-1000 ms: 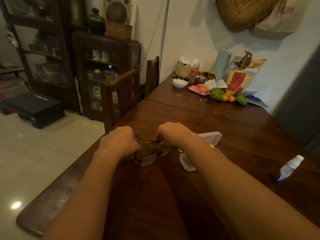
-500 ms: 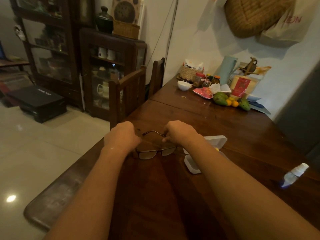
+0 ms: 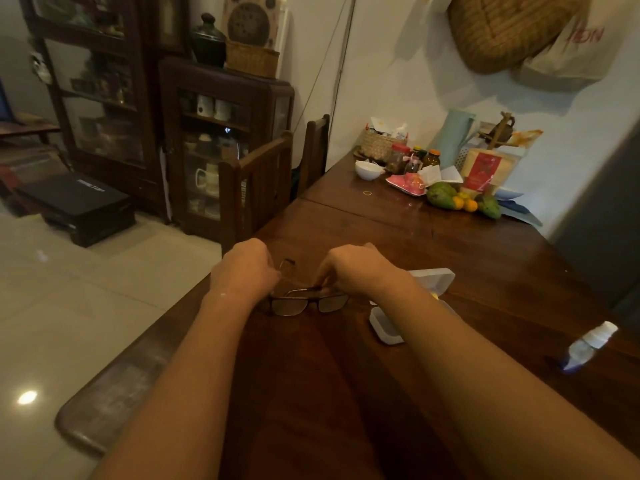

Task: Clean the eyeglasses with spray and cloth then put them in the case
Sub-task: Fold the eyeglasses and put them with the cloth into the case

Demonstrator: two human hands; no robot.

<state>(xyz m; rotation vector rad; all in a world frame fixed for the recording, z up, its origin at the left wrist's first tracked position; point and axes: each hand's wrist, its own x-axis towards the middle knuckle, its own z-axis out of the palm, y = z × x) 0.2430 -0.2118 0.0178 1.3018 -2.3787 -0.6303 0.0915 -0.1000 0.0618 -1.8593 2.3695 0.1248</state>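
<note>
Dark-framed eyeglasses (image 3: 309, 304) hover just above the wooden table (image 3: 346, 393), lenses facing me. My left hand (image 3: 246, 270) grips the left end of the frame, with one temple tip sticking up beside it. My right hand (image 3: 356, 268) pinches the right temple near the hinge. An open white glasses case (image 3: 388, 327) lies right of my right wrist, its lid raised behind it; something yellow shows inside, mostly hidden by my forearm. A small spray bottle (image 3: 588, 344) lies on its side at the far right. No cloth is clearly visible.
Fruit (image 3: 460, 200), a white bowl (image 3: 369, 169), jars and packets crowd the table's far end by the wall. Two wooden chairs (image 3: 263, 185) stand along the left edge. Dark cabinets (image 3: 221, 143) stand beyond them. The table's left edge drops to a tiled floor.
The glasses have turned so the lenses face me more squarely, and a temple arm has swung up between my hands. My hands stay close together; the view shifted slightly.
</note>
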